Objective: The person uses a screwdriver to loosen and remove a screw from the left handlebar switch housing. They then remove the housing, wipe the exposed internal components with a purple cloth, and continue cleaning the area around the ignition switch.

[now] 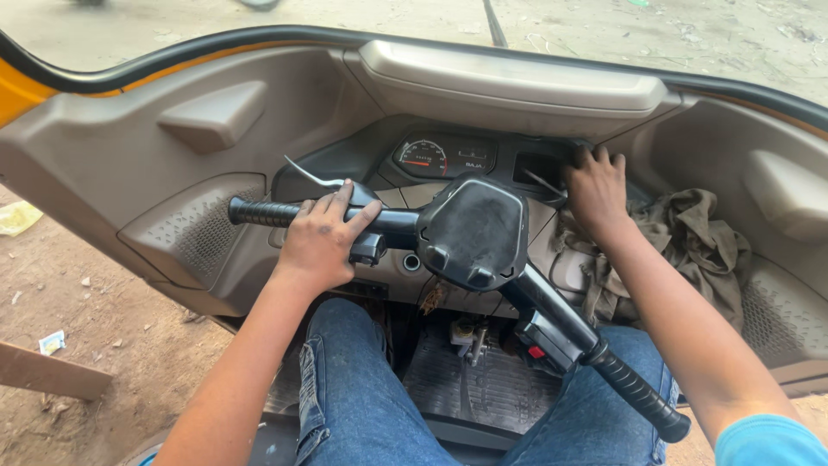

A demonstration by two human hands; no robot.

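Observation:
I sit in a three-wheeler's driver seat behind a black handlebar turned so its right grip points at my knee. My left hand is wrapped around the left side of the bar, just inboard of the ribbed black left grip, below a silver lever. My right hand reaches forward to the dark recess of the dashboard right of the round speedometer; its fingertips press there, and whether they hold anything is hidden.
A crumpled olive-brown cloth lies on the right dashboard shelf beside my right wrist. The beige dashboard panel wraps around both sides. A ribbed black floor mat lies between my jeans-clad legs. Dirt ground and a wooden plank lie outside left.

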